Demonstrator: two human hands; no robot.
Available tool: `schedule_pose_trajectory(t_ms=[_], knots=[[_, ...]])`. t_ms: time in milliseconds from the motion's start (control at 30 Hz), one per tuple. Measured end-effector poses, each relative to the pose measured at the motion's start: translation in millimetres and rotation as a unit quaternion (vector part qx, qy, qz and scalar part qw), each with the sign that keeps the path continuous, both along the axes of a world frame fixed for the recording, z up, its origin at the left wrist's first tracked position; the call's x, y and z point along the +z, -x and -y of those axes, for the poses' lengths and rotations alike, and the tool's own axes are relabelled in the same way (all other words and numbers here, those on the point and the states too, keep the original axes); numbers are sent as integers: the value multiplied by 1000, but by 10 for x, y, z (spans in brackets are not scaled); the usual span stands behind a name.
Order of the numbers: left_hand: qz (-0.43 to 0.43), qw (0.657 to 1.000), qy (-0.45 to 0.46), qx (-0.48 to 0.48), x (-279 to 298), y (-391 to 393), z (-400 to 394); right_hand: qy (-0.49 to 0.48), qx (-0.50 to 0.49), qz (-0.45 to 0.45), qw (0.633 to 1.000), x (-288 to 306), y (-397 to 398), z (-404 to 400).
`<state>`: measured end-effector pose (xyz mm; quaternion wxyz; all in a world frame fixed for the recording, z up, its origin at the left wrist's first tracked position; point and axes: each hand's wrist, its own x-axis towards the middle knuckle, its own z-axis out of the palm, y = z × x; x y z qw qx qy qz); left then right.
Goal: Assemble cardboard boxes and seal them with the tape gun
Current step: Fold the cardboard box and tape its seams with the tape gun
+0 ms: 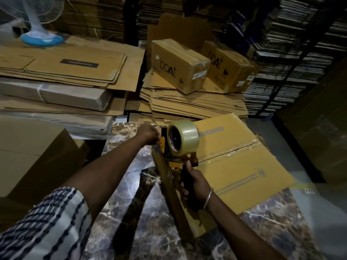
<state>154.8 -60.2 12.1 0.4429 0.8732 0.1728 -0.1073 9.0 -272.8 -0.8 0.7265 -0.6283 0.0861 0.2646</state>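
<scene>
A cardboard box (242, 166) is seen lying on a marble-patterned table (131, 194), its long axis running from near the person away toward the upper left. Its broad upper face is turned up and to the right, and a taped centre seam (231, 151) crosses that face. The tape gun (180, 147) is set at the box's left edge, at the near end of the seam. Its clear tape roll (183, 139) stands uppermost with the open core facing the person, and its black handle points down toward the person.

The handle is gripped by the right hand (195, 184), fingers fully wrapped round it; a metal bangle (209, 198) is worn at that wrist. The left hand (148, 134) is curled at the front of the gun by the box's far left corner; what it pinches cannot be told.

Behind, two sealed boxes marked "boat" (180, 66) rest on a stack of flattened cartons (187, 102).
</scene>
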Motion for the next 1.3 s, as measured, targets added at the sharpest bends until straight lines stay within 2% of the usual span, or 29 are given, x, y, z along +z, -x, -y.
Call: schedule_pose_trajectory(t_ms=[233,367,600,833,1300], knots=[[81,992,-99,-22,40,-194,59,19,-28,35,999,-22,-143,-213],[103,989,-106,-5,-73,-282,59,43,-39,37,998,-23,-229,-250],[119,991,-64,9,-210,-385,-215,35,-43,36,998,-61,-117,-267],[143,989,-12,40,-297,-365,-148,44,-44,44,997,-40,-117,-275],[102,991,23,81,-409,-480,-204,62,-43,30,997,-42,-246,-377]])
